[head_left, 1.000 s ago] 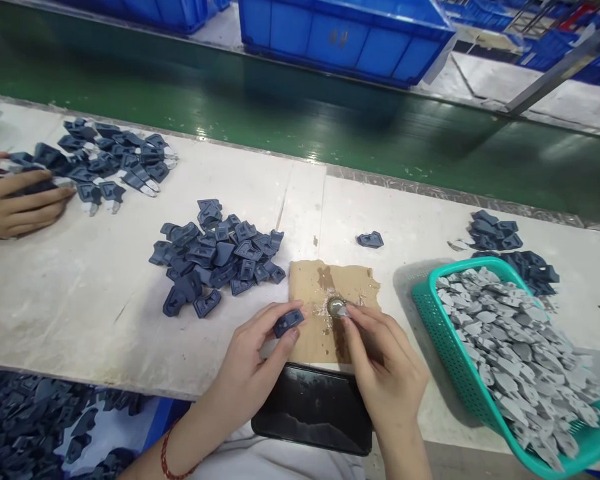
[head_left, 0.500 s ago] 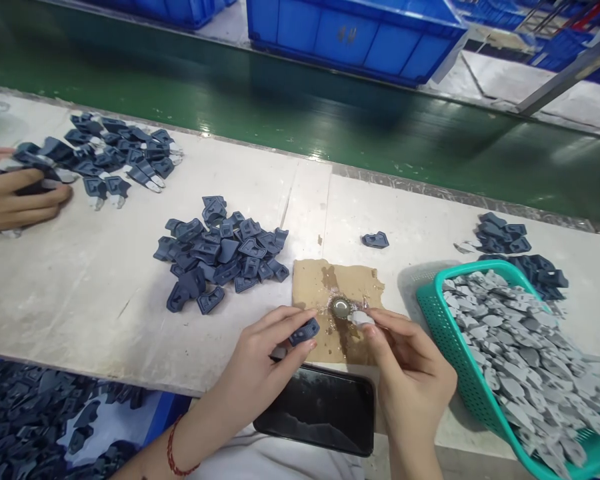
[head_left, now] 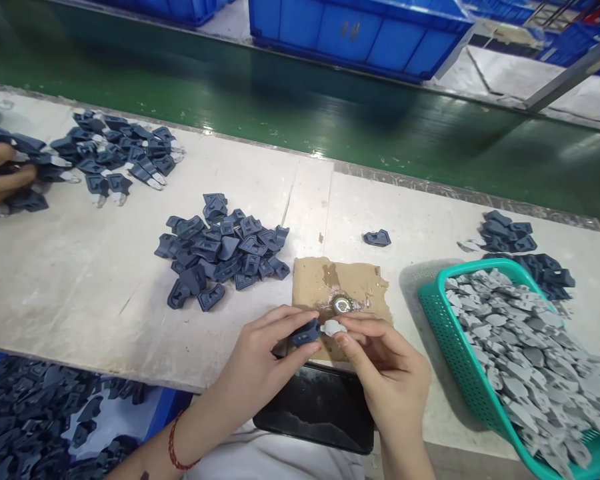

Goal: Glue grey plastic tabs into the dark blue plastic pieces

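Between thumb and fingers, my left hand (head_left: 275, 347) grips a dark blue plastic part (head_left: 306, 333) with a hollow facing right. My right hand (head_left: 387, 360) pinches a small light grey plastic piece (head_left: 334, 327), whose narrow end meets the blue part's right end; whether it sits inside is too small to tell. Just behind them, a small round metal cap holding shiny liquid (head_left: 342, 305) rests on a wet-stained piece of brown cardboard (head_left: 307, 273). Below my hands lies a black smartphone (head_left: 315, 410).
Loose blue parts (head_left: 225, 250) are heaped to the left. A green basket (head_left: 437, 313) of grey pieces stands right. Another person's hand (head_left: 0, 177) handles joined parts at far left. A blue bin (head_left: 155, 420) sits below the table edge; a green belt (head_left: 260, 100) runs behind.
My right hand has moved left from beside the metal cap, bringing the grey piece up against the blue part. The other person's hand at far left has shifted further left.
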Motion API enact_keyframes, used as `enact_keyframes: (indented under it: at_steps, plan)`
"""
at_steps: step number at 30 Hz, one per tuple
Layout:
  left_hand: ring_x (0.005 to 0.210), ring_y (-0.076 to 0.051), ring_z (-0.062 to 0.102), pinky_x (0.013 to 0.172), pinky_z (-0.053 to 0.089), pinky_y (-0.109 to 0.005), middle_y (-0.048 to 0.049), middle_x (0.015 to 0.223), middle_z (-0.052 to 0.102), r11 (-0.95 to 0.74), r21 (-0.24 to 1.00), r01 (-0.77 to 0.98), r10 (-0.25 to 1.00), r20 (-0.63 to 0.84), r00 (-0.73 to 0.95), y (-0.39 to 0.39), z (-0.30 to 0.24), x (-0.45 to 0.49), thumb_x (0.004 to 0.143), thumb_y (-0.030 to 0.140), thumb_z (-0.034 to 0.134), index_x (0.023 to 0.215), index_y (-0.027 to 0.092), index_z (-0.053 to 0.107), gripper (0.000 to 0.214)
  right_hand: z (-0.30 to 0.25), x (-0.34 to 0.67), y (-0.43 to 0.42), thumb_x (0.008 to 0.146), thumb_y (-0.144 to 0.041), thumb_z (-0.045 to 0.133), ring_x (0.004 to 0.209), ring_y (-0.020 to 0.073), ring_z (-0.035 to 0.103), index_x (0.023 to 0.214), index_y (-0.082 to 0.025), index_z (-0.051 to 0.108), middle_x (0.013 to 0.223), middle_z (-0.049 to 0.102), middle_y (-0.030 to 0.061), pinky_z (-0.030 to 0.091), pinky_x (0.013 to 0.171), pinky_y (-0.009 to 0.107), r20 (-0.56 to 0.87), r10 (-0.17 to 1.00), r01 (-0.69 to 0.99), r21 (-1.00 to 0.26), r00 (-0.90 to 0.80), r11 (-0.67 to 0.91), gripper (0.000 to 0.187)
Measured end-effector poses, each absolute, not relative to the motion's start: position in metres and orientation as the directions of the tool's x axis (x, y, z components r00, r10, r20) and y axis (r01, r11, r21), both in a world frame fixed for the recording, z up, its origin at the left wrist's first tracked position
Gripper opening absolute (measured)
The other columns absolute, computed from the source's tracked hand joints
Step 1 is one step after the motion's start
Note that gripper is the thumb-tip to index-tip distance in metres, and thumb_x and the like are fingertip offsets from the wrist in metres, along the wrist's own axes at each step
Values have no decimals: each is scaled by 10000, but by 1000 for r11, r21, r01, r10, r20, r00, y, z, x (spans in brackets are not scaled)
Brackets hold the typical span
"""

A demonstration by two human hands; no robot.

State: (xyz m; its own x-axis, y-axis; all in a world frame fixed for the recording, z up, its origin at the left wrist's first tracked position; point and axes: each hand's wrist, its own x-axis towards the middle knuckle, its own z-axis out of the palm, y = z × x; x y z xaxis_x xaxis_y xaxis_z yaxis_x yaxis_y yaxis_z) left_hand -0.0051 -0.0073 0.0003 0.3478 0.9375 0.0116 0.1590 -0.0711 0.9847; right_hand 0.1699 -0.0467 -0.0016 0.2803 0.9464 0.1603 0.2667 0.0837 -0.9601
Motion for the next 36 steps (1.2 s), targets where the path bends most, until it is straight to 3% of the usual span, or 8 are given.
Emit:
enact_keyframes:
  at_steps: [9,15,27,32,36]
  plan:
    - [995,-189,740,858,635,-243,-85,1108,766,-79,983,167,934,14,358,-7,-3,-6,916,215,731,1188,200,774,276,0,172,-49,891,-153,753,963,140,731,969,-292,783,939,783,2,600,838,209,142,963,303,-950,230,68,162]
    - [984,-177,739,833,631,-218,-91,1096,761,-125,978,165,930,58,362,-7,-5,-6,928,211,721,1205,168,762,283,8,173,-49,923,-194,735,921,142,731,977,-296,775,952,769,-2,595,820,226,54,981,328,-945,188,-11,122]
    - [1132,-140,681,984,551,-203,-55,1214,710,-165,970,176,894,71,443,-12,-6,-11,1013,207,616,1301,217,681,296,22,168,-48,941,-246,718,921,163,739,948,-265,754,955,776,4,592,793,228,34,986,431,-901,162,-39,41]
    - [1131,-156,664,989,527,-237,-63,1199,682,-235,950,206,849,97,519,-11,2,-11,1049,212,541,1276,200,633,246,25,174,-48,968,-330,687,777,146,728,919,-244,715,871,756,-6,586,697,220,-55,990,338,-936,133,-97,103]
    - [1135,-159,653,992,510,-245,-58,1184,674,-248,943,222,836,92,541,-11,6,-11,1063,216,508,1265,201,605,224,32,176,-44,1044,-368,554,652,117,638,894,-229,638,747,652,-32,493,597,207,-38,996,470,-879,82,-72,221]
